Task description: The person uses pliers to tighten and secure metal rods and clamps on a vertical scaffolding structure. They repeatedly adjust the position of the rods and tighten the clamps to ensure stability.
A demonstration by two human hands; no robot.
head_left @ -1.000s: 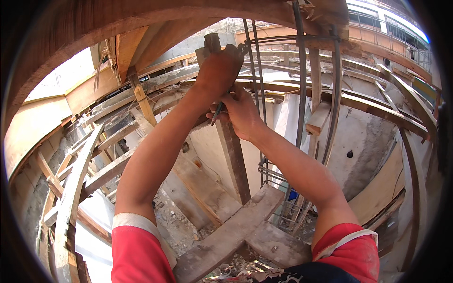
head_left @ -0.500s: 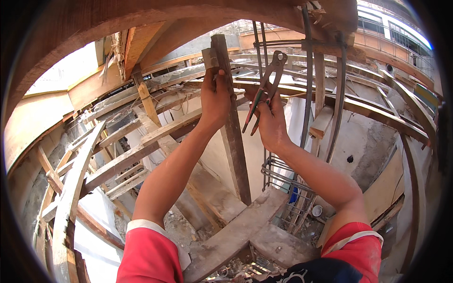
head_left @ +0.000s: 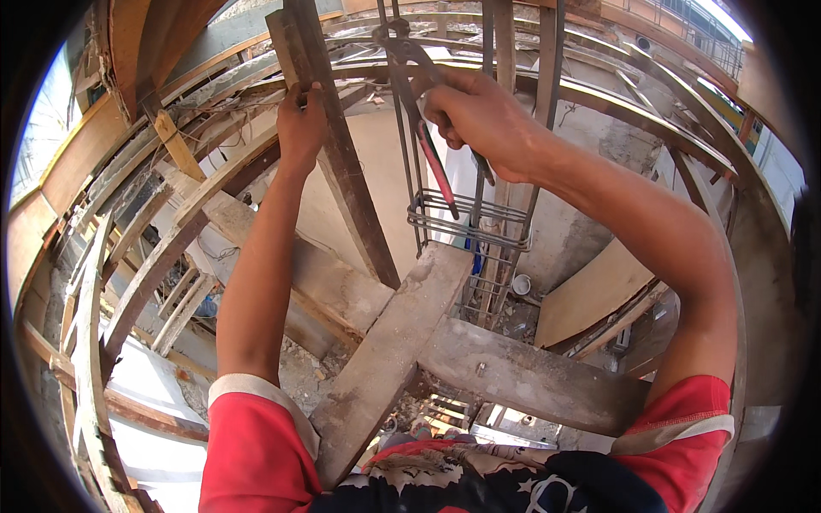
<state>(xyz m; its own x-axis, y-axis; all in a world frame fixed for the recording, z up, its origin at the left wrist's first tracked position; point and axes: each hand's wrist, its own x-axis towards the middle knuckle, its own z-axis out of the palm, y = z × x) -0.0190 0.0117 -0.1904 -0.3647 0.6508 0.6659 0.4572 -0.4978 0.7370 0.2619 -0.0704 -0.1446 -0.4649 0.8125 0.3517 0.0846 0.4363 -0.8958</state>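
My right hand (head_left: 487, 120) is closed around a pair of pincers (head_left: 438, 171) with a red-covered handle. The handles point down and stand apart. The dark jaws are up by thin upright steel bars (head_left: 400, 128); whether they touch the bars I cannot tell. To the left, my left hand (head_left: 301, 132) is raised with its fingers curled at the lower end of a short wooden piece (head_left: 286, 47). That piece lies along a long, dark wooden post (head_left: 355, 201), which leans slightly and comes down near the crossed planks.
Below me, a broad plank (head_left: 385, 359) meets another plank (head_left: 530, 376), with gaps down to rubble. A rebar cage with stirrups (head_left: 470, 224) stands ahead. Roof beams (head_left: 154, 265) run along the left. A white bucket (head_left: 521, 284) sits lower down beside a leaning plywood sheet (head_left: 594, 291).
My view has shifted, so the post and both hands appear further left. The right hand has turned and brought the pincers' jaws up to the thin bars. The left hand stays at the wood.
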